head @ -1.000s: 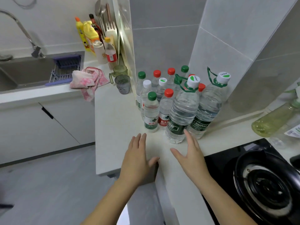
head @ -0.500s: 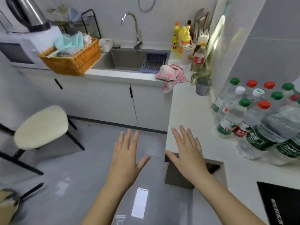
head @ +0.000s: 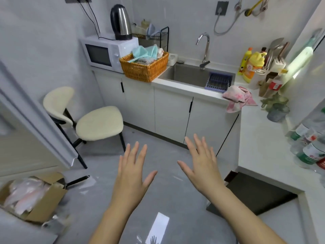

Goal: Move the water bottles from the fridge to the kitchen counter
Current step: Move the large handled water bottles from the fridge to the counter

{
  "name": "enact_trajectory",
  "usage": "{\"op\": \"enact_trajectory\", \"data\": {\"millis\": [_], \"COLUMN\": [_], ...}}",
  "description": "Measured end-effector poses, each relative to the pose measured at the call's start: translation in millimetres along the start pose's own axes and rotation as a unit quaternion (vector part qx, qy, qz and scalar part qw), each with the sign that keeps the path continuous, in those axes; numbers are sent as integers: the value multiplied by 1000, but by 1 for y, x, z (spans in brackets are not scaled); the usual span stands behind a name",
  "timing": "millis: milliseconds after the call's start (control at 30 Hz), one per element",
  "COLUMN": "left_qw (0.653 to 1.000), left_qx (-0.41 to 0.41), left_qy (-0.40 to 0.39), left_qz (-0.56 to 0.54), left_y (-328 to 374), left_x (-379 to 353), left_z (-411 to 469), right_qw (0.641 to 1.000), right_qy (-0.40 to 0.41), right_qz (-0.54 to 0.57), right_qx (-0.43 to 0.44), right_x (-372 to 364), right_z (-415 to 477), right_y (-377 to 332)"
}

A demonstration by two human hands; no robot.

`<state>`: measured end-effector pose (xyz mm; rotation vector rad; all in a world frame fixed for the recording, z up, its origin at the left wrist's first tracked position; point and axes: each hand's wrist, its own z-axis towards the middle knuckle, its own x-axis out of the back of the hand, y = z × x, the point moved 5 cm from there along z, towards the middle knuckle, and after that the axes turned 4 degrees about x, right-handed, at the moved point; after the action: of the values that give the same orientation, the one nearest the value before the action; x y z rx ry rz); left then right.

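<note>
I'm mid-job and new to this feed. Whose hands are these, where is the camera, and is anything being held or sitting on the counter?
There is no machine here. These are a person's two bare hands, filmed by a single wide-angle camera worn on the head, looking forward and down. The left hand and right hand are spread open above the floor and hold nothing. The white counter runs along the right. Water bottles stand at its far-right edge, blurred, with a cup beyond them. A pink cloth hangs over the corner by the sink. Left of the sink sit a basket and a microwave with a kettle on top.
</note>
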<state>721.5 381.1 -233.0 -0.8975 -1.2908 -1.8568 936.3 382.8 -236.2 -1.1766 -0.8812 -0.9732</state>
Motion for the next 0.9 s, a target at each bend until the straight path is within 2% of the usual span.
{"op": "enact_trajectory", "data": {"millis": [167, 467, 667, 900], "left_qw": [999, 987, 967, 941], "left_qx": [29, 127, 208, 255], "left_qy": [24, 89, 109, 164], "left_qz": [13, 39, 100, 152], "left_y": [-36, -66, -87, -132], "left_x": [39, 80, 112, 165], "left_z": [-21, -79, -129, -182], "right_qw": [999, 984, 956, 919], "right_qy": [3, -32, -57, -59], "right_qz": [3, 1, 2, -30], "right_qx": [33, 176, 288, 388], "right_x": [-5, -11, -31, -50], "right_z": [4, 7, -4, -25], "right_y": [-56, -122, -171, -259]}}
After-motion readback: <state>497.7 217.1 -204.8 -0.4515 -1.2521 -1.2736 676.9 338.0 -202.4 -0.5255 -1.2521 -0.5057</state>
